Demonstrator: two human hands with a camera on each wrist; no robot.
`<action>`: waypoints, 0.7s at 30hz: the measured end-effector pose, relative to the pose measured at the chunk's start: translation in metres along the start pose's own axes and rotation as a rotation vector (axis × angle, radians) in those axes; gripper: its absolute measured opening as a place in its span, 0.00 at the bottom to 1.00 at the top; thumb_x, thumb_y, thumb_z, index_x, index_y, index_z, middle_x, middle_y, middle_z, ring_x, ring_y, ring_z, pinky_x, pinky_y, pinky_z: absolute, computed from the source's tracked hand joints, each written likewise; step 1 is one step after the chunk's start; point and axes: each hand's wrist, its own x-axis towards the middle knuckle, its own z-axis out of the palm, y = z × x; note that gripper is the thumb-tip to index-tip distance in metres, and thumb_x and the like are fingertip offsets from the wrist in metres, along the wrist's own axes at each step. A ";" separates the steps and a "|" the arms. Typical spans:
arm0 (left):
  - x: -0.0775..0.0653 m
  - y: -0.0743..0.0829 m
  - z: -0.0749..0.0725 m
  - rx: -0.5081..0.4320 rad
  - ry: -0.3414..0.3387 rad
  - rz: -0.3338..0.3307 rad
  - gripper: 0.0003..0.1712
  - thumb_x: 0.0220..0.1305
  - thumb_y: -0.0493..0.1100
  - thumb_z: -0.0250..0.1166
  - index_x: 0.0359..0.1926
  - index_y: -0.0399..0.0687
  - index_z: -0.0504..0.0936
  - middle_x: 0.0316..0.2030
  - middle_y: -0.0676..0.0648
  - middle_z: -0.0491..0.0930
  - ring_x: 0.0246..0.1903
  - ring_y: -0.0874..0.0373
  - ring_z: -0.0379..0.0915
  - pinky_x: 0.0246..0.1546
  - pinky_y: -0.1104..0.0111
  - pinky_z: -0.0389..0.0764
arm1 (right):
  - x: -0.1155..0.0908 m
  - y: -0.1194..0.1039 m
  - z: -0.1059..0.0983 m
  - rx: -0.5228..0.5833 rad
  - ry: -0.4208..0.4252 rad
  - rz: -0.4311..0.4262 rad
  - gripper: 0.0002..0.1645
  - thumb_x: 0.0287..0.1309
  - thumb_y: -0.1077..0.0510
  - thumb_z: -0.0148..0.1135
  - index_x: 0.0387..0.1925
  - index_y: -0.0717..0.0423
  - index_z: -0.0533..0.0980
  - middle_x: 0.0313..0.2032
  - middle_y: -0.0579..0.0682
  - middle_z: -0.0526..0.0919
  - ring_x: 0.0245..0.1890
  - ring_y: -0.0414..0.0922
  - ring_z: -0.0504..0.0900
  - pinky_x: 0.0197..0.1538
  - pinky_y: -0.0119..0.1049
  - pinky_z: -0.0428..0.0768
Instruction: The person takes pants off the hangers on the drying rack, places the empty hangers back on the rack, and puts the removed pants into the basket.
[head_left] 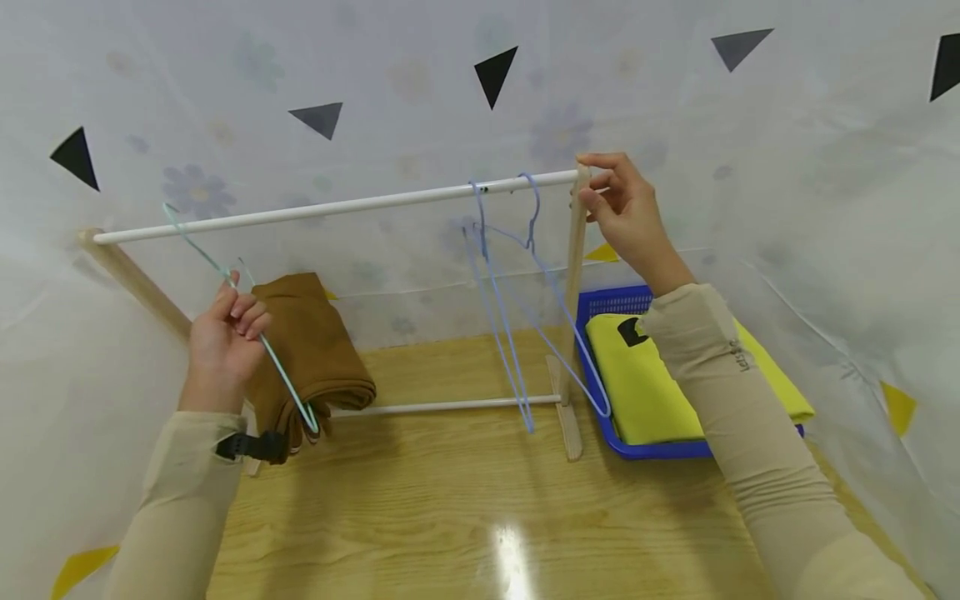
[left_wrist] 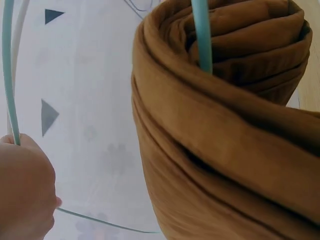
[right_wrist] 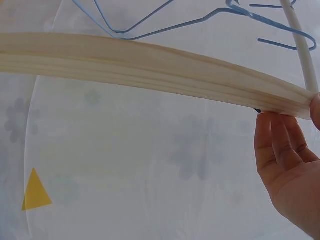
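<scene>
My left hand (head_left: 225, 342) holds a light teal wire hanger (head_left: 283, 372), its hook overlapping the left part of the rack's white rod (head_left: 337, 207) in the head view. A folded brown garment (head_left: 307, 333) is draped over this hanger; in the left wrist view its thick brown folds (left_wrist: 215, 130) hang around the teal wire. With thumb and fingers, my right hand (head_left: 626, 212) grips the top of the rack's right wooden post (head_left: 576, 258). The right wrist view shows fingertips against the underside of that post (right_wrist: 150, 65).
Two blue wire hangers (head_left: 504, 333) hang on the rod near its right end. Right of the rack, a blue basket (head_left: 615, 300) holds a folded yellow garment (head_left: 645, 392). The rack stands on a wood-grain table (head_left: 420, 517) before a patterned white curtain (head_left: 420, 92).
</scene>
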 end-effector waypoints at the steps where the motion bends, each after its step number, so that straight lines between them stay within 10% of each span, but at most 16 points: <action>1: -0.001 -0.001 0.001 -0.003 -0.002 -0.004 0.11 0.78 0.40 0.38 0.55 0.54 0.62 0.20 0.46 0.56 0.16 0.58 0.44 0.22 0.73 0.41 | 0.000 0.000 0.000 0.001 -0.001 -0.002 0.22 0.66 0.63 0.55 0.61 0.58 0.69 0.37 0.52 0.78 0.34 0.44 0.80 0.39 0.32 0.79; 21: -0.020 -0.033 0.007 0.010 -0.178 -0.113 0.08 0.77 0.39 0.41 0.54 0.52 0.60 0.21 0.46 0.56 0.19 0.60 0.42 0.23 0.73 0.44 | 0.001 -0.002 0.004 -0.001 -0.016 -0.008 0.22 0.66 0.63 0.54 0.61 0.57 0.68 0.38 0.55 0.77 0.35 0.45 0.81 0.39 0.32 0.80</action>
